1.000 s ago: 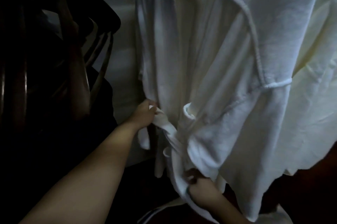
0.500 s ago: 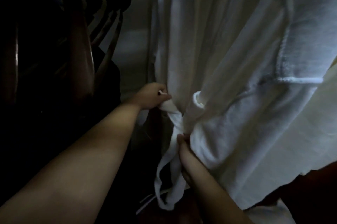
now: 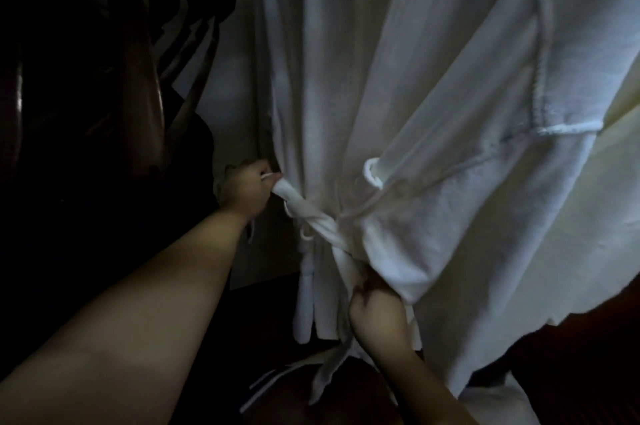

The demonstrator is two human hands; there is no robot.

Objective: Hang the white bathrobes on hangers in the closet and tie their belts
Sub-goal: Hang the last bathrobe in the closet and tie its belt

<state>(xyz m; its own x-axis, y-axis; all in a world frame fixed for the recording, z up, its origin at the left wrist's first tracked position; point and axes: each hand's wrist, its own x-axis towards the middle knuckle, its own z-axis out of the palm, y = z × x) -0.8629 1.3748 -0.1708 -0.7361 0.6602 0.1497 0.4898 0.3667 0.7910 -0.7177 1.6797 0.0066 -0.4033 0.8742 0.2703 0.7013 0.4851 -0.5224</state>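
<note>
Now the fingers of the left hand (image 3: 247,192) are curled round one end of the belt (image 3: 311,220), bunched tight at the left edge of the white bathrobe (image 3: 398,95). The fingers of the right hand (image 3: 377,315) are closed round the other belt end, low down and just under the folded sleeve (image 3: 408,251), which lies against the top of that fist. Between the two fists the belt runs in a taut diagonal, up to the left and down to the right, crossing itself at the robe's waist.

Half a second ago the right hand was higher, thumb up against the cloth near the crossing, and the belt hung slack in a loop below it. It has since dropped and pulled downward while the left hand has kept its hold at about the same height. So the slack has gone out of the belt, and I judge the knot is being drawn snug.

The robe itself hangs in the closet, its front gathered in at the waist, the loose belt tail (image 3: 325,379) trailing toward the dark floor. Left of it hang dark wooden hangers (image 3: 145,85), well apart from the robe. Whether the knot is a full one or only a first crossing cannot be told; the crossing is half hidden by cloth.
</note>
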